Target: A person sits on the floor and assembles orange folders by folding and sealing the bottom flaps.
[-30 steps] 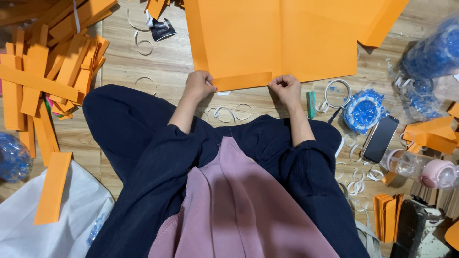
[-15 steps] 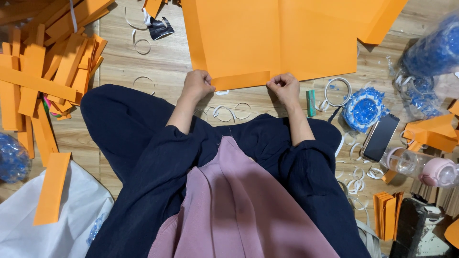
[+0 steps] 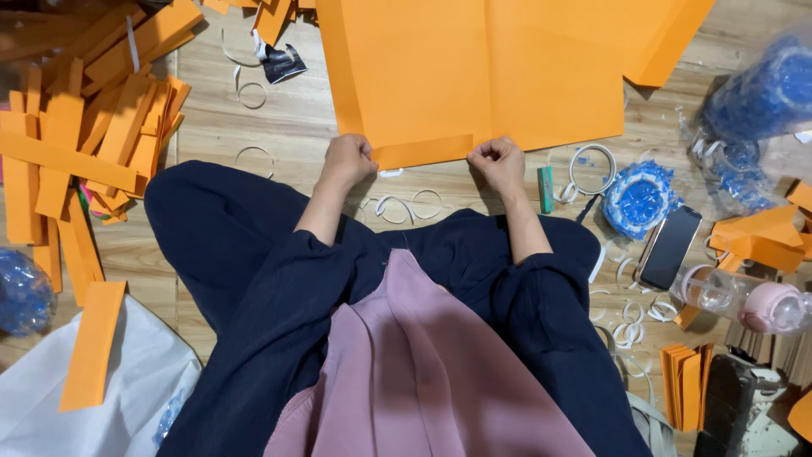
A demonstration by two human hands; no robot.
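Note:
A large orange paper sheet [image 3: 474,68] lies on the wooden floor in front of my crossed legs. Its near edge is folded up into a narrow flap [image 3: 423,151]. My left hand [image 3: 347,159] pinches the left end of that flap. At the flap's right end, my right hand [image 3: 499,161] is closed on the fold. Both fists rest against the floor at the sheet's near edge.
Many orange paper strips [image 3: 76,144] are piled at the left. White paper curls [image 3: 397,207] litter the floor. At the right lie a tape ring [image 3: 592,169], a blue tape roll [image 3: 641,199], a black phone [image 3: 670,247], a pink-capped bottle [image 3: 744,300] and plastic bags [image 3: 761,93]. A white bag [image 3: 127,398] lies lower left.
Both hands have stayed on the folded flap; my right hand has slid slightly along the crease. The view has shifted a little.

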